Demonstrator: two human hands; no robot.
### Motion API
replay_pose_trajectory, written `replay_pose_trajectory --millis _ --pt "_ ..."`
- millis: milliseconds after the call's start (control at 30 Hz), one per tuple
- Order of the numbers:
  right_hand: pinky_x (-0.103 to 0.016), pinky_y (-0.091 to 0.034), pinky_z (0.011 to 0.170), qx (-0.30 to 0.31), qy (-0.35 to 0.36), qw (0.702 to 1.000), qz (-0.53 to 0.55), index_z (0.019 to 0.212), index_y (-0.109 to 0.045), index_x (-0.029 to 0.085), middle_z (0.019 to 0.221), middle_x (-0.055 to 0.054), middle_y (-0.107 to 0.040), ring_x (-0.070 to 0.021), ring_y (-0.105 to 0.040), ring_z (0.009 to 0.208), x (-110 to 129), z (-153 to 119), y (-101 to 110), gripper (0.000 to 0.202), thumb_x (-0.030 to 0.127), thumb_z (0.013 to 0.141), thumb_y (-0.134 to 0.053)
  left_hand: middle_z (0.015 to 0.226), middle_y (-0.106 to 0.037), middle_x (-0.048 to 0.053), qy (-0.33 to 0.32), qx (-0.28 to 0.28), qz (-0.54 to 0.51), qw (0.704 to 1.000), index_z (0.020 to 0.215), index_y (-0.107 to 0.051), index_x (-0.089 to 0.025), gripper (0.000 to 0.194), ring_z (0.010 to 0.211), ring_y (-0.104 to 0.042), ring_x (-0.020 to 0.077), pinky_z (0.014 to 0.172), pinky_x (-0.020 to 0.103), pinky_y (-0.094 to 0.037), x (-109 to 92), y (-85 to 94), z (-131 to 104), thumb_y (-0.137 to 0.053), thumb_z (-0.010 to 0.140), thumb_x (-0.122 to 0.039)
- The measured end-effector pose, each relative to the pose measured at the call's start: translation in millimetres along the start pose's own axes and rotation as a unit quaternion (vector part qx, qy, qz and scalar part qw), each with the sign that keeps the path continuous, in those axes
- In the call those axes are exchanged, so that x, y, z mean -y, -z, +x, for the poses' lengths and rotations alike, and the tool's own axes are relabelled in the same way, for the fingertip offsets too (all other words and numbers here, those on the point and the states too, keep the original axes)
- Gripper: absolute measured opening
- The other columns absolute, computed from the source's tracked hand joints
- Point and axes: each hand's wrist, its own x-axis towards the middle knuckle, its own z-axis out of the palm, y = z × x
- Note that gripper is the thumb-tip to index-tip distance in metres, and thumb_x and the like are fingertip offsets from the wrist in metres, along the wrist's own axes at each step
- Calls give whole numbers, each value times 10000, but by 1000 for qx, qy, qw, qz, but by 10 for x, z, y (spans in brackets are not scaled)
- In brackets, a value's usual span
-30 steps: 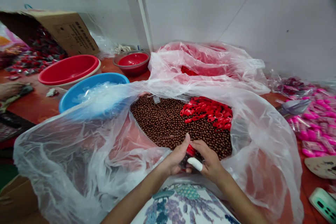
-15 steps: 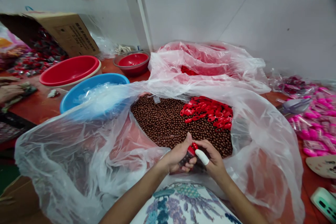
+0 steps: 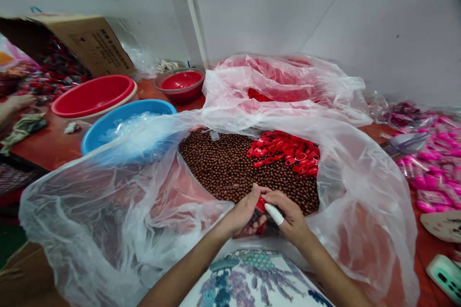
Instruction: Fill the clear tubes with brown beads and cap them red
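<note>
red-topped pc [image 3: 260,204] is gripped in l hand [image 3: 243,213] w/ r hand [image 3: 291,215] pinching its top, prob. to steady it, brown beads [image 3: 219,168] just beyond grip, likely for quick reach.

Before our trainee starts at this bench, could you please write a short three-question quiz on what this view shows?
1. True or false: a white cover is worn on a digit of the right hand.
2. Multiple choice: the left hand is closed around
A. a pink packet
B. a small thing with red on it
C. a brown cardboard box
3. Fill in the missing word: inside the opening of the clear plastic sheeting, the heap of red pieces lies on a mass of small round beads that are ____ in colour.

Key: 1. true; 2. B; 3. brown.
</note>
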Motion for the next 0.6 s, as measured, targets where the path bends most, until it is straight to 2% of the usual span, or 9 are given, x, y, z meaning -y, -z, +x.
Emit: replay_pose_trajectory --millis 100,367,467,600 --pt "-362 -480 809 -29 2 999 13 1060 -571 278 973 -43 -621 -191 -583 943 -9 1 -23 240 199 856 -473 503 -461 -44 -20 -7 26 999 1222 -434 -205 683 343 -372 63 327 136 -277 -10 -4 -15 -222 787 -686" --pt "-340 -464 798 -53 -17 998 31 1038 -593 298 935 -22 -614 -177 -578 906 -7 28 -37 237 193 850 -494 532 -487 -26 -58 -8 74 996 1255 -404 -202 717 375 -404 74 336 138 -305 -88 -12 -55 -187 779 -693" --pt "-325 -472 776 -40 -15 999 29 1045 -592 300 937 -22 -607 -173 -581 894 -5 23 -27 238 202 852 -493 525 -493 -23 -59 -10 85 995 1262 -397 -195 717 370 -408 77 336 141 -300 -91 -9 -73 -187 784 -687" --pt "-336 -477 812 12 3 1000 -11 1114 -547 277 1017 -54 -582 -192 -568 964 26 -1 -12 264 271 856 -492 494 -481 -36 -40 -23 50 998 1242 -419 -191 681 343 -391 75 334 151 -280 -82 -5 -48 -221 800 -670"
